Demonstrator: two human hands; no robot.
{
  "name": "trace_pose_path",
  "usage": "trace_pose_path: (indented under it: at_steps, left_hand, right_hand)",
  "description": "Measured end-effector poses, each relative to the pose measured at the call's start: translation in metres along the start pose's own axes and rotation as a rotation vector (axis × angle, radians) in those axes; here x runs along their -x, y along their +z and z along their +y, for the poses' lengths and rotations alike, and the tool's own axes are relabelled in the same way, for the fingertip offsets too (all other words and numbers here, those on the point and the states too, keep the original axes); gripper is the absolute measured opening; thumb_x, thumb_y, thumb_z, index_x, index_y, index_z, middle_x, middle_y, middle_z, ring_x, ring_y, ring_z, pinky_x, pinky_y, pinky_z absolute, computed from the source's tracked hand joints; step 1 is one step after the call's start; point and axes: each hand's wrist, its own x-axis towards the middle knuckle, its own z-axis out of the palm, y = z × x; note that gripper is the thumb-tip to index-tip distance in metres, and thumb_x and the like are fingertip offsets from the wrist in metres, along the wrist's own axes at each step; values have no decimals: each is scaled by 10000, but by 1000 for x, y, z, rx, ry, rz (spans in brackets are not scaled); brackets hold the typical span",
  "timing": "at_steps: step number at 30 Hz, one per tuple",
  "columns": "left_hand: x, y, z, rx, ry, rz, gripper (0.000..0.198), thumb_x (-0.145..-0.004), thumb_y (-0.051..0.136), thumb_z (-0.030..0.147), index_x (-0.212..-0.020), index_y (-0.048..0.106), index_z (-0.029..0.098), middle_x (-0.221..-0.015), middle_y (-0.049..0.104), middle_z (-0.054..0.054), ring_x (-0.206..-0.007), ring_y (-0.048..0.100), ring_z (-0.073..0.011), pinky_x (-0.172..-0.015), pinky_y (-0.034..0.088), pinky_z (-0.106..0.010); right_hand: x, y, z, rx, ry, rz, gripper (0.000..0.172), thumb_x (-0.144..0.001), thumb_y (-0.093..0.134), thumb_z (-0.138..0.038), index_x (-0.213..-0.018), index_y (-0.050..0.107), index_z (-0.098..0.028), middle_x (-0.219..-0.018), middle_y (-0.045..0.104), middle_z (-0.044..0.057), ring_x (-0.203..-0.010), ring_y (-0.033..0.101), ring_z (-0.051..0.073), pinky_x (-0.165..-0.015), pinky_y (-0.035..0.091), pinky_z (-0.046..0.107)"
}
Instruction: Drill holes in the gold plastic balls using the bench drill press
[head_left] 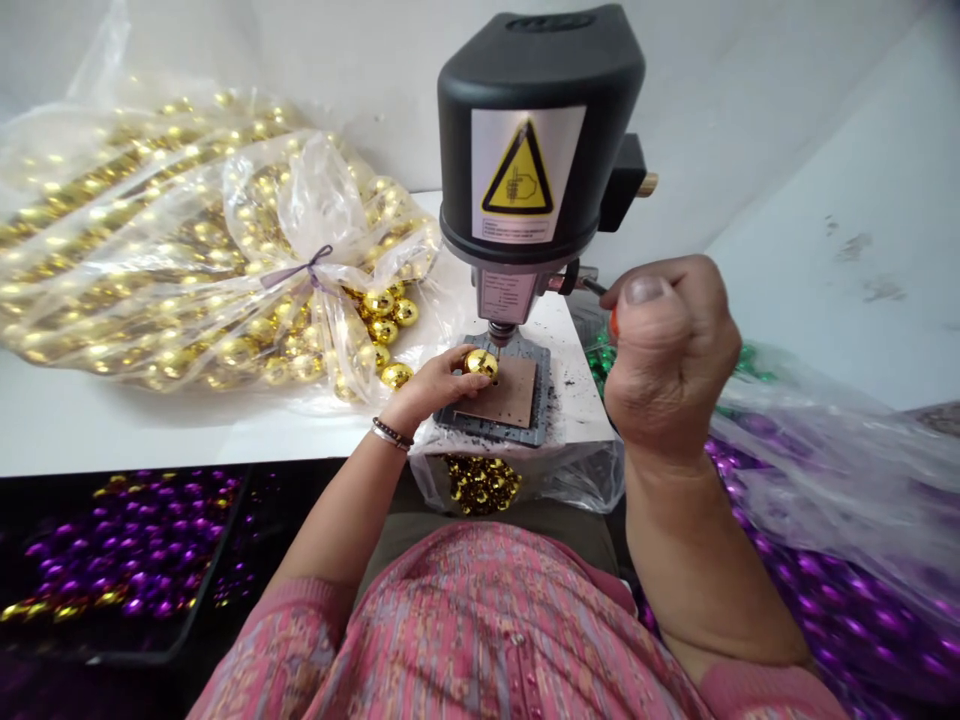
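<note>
As the left hand [441,382] pinched a shiny gold ball [481,365] near the chuck [501,332] of a black bench drill press [540,75], the right hand [667,350] was curled in a fist around the end of the machine's lever [592,286], a spot of orange showing at the grip. The ball sat at a brown board [506,400] on the drill's grey base [538,422]; whether the two touched could not be told. Dark shavings [559,392] littered the white table [187,430] around the base. To the left lay a clear plastic bag [319,190] bulging with gold balls, its neck bound by a dark tie [296,268]. Below the table's front edge, a second clear bag [577,478] held more. Purple balls [127,550] gathered at lower left, while others lay under clear sheeting [832,440] at right, near green ones [754,362].
</note>
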Motion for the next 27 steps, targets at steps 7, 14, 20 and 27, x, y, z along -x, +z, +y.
trace_pose_path:
  at_steps: [7, 14, 20, 27]
  left_hand:
    - [-7, 11, 2, -287, 60, 91, 653, -717, 776, 308, -1342, 628, 192, -1189, 724, -62, -1021, 660, -210, -950, 501, -322]
    - [-13, 24, 0, -353, 140, 101, 662, -681, 812, 252, -1320, 656, 179, -1214, 713, -77, -983, 658, -215, -930, 517, -323]
    - [-10, 24, 0, -313, 124, 82, 650, -712, 793, 239, -1339, 637, 165, -1171, 733, -59, -993, 665, -202, -950, 497, -303]
    - [-5, 24, 6, -324, 121, 86, 618, -724, 791, 243, -1320, 648, 163, -1185, 732, -54, -1022, 664, -197, -948, 490, -281]
  right_hand:
    - [2, -1, 1, 13, 8, -21, 359, -989, 390, -470, -813, 574, -217, -668, 514, -35, -603, 504, 64, -580, 438, 229]
    - [5, -4, 0, 40, 15, -38, 349, -988, 387, -473, -811, 558, -226, -636, 499, -46, -559, 477, 55, -558, 405, 230]
    - [15, -8, 3, 119, -52, -70, 270, -980, 401, -396, -823, 555, -238, -699, 581, -30, -629, 555, 86, -596, 446, 260]
    - [37, -5, 21, 176, -240, -67, 123, -931, 459, -228, -865, 562, -212, -746, 618, -11, -680, 575, 108, -620, 455, 262]
